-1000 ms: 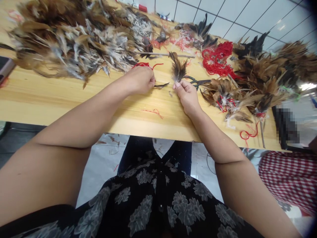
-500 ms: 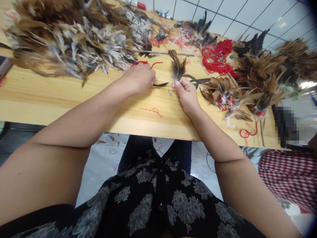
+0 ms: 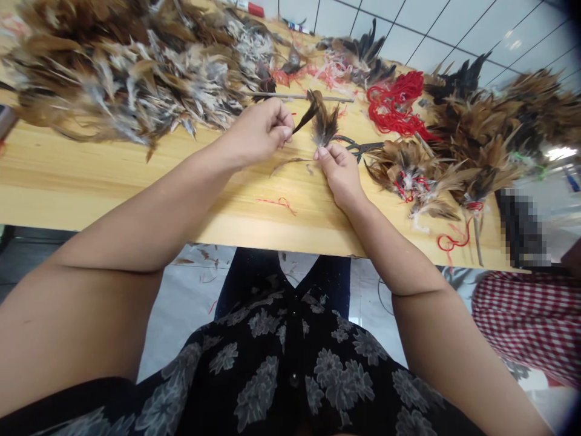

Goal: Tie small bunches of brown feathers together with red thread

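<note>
My left hand (image 3: 258,130) pinches a slim dark feather (image 3: 306,115), its long axis slanting toward the brown feather tuft (image 3: 325,126). My right hand (image 3: 340,174) pinches that tuft upright, its tip toward the far edge of the table (image 3: 136,194).

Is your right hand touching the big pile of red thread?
Apart. The head view shows the right hand lower down, with a strip of the wooden table between it and the red thread.

The feathers (image 3: 324,124) are brown and black, the thread (image 3: 394,103) bright red, the worktop (image 3: 91,188) honey-yellow, and the blouse (image 3: 267,363) black with grey flowers.
</note>
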Demonstrator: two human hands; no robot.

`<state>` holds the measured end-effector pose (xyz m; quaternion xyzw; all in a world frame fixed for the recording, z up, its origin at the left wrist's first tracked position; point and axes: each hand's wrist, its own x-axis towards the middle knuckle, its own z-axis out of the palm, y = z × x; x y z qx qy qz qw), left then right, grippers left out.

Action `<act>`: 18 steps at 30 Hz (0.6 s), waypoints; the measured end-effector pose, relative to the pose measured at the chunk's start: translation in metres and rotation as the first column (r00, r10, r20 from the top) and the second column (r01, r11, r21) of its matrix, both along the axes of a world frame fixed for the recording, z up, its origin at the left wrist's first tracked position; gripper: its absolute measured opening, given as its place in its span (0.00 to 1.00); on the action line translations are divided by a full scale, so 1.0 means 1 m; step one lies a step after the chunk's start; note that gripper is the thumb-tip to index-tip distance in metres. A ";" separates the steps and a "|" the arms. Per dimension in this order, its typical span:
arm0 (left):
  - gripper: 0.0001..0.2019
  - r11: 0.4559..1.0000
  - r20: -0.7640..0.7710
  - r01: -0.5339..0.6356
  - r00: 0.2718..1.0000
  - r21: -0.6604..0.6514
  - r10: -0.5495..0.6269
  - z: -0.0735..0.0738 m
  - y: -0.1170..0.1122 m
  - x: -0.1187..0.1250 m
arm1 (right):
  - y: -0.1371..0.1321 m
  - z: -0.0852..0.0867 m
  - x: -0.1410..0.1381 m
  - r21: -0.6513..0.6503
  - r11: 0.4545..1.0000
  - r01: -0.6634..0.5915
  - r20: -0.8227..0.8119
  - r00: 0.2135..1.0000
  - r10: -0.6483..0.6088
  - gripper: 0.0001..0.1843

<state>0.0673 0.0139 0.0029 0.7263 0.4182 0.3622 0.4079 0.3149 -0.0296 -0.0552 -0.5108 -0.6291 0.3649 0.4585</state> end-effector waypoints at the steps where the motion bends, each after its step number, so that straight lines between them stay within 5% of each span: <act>1: 0.14 0.998 0.092 0.017 0.996 -0.062 -0.011 -0.004 0.001 0.003 | 0.000 0.000 -0.001 0.002 1.000 0.002 -0.005 1.000 -0.002 0.28; 6: 0.19 0.977 0.284 0.087 0.958 -0.195 -0.029 -0.012 0.000 0.016 | 0.001 0.001 -0.007 -0.014 1.000 -0.017 -0.054 0.998 0.017 0.32; 13: 0.22 0.970 0.127 0.153 0.983 -0.191 -0.130 0.009 -0.016 0.020 | -0.002 0.009 -0.017 -0.100 0.995 -0.029 -0.130 0.991 0.015 0.37; 18: 0.34 0.982 -0.004 0.137 0.990 -0.132 -0.139 0.016 -0.023 0.023 | -0.001 0.009 -0.017 -0.135 0.989 -0.068 -0.159 0.986 0.046 0.36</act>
